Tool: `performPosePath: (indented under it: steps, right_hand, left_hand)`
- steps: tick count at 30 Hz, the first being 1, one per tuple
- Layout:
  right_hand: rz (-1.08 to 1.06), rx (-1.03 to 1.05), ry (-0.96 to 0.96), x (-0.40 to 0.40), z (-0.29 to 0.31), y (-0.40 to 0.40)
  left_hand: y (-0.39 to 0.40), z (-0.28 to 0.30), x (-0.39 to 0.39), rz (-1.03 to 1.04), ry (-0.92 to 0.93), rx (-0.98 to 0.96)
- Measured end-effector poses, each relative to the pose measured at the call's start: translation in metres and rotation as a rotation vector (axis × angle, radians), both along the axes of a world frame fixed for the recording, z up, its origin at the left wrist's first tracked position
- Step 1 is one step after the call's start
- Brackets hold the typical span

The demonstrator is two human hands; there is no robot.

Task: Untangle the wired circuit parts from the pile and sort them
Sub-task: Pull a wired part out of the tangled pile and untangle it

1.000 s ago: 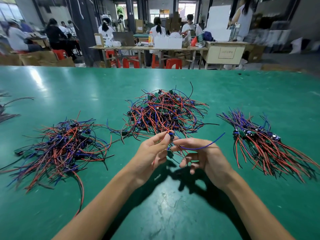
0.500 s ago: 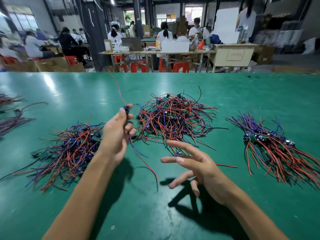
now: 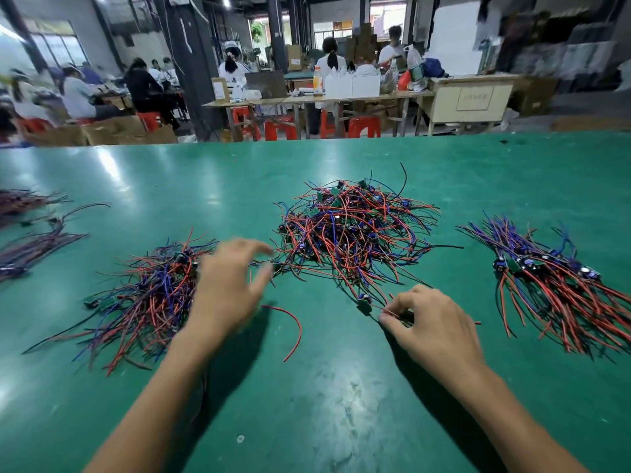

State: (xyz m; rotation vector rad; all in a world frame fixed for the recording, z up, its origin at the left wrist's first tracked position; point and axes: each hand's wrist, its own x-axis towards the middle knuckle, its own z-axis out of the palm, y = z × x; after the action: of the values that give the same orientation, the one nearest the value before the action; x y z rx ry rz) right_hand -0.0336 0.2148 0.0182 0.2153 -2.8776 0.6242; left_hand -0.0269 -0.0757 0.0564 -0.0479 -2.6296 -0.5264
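Observation:
A tangled pile of red and blue wired circuit parts lies in the middle of the green table. A sorted heap lies at the left and a neater bundle at the right. My left hand hovers blurred over the left heap's right edge, fingers spread, holding nothing. My right hand pinches the thin wires of a small circuit part at the pile's near edge. A loose red wire curves on the table between my hands.
More dark wire bundles lie at the table's far left edge. Beyond the table's back edge stand work benches, red stools and several seated people.
My left hand dropped from its raised position and let go of the part it held over the left heap. My right hand moved forward and pinched wires at the pile's near edge.

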Motion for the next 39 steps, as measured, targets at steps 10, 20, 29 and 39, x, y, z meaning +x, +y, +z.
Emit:
performPosePath:
  steps: [10,20,29,39]
  right_hand:
    - [0.144,-0.401,0.05,-0.002,-0.004,-0.005]
    - [0.402,-0.3,0.362,0.02,0.007,-0.017]
    - [0.367,-0.406,0.394,0.019,0.011,-0.018]
    - [0.317,-0.395,0.252,0.005,-0.001,-0.008]
  left_hand:
    - [0.036,-0.015,-0.005,0.146,-0.289,-0.333]
    - [0.104,-0.005,0.009,-0.163,-0.543,1.335]
    - [0.005,0.056,-0.012,0.227,0.179,0.49]
    - [-0.007,-0.012,-0.048,0.347,-0.235,-0.418]
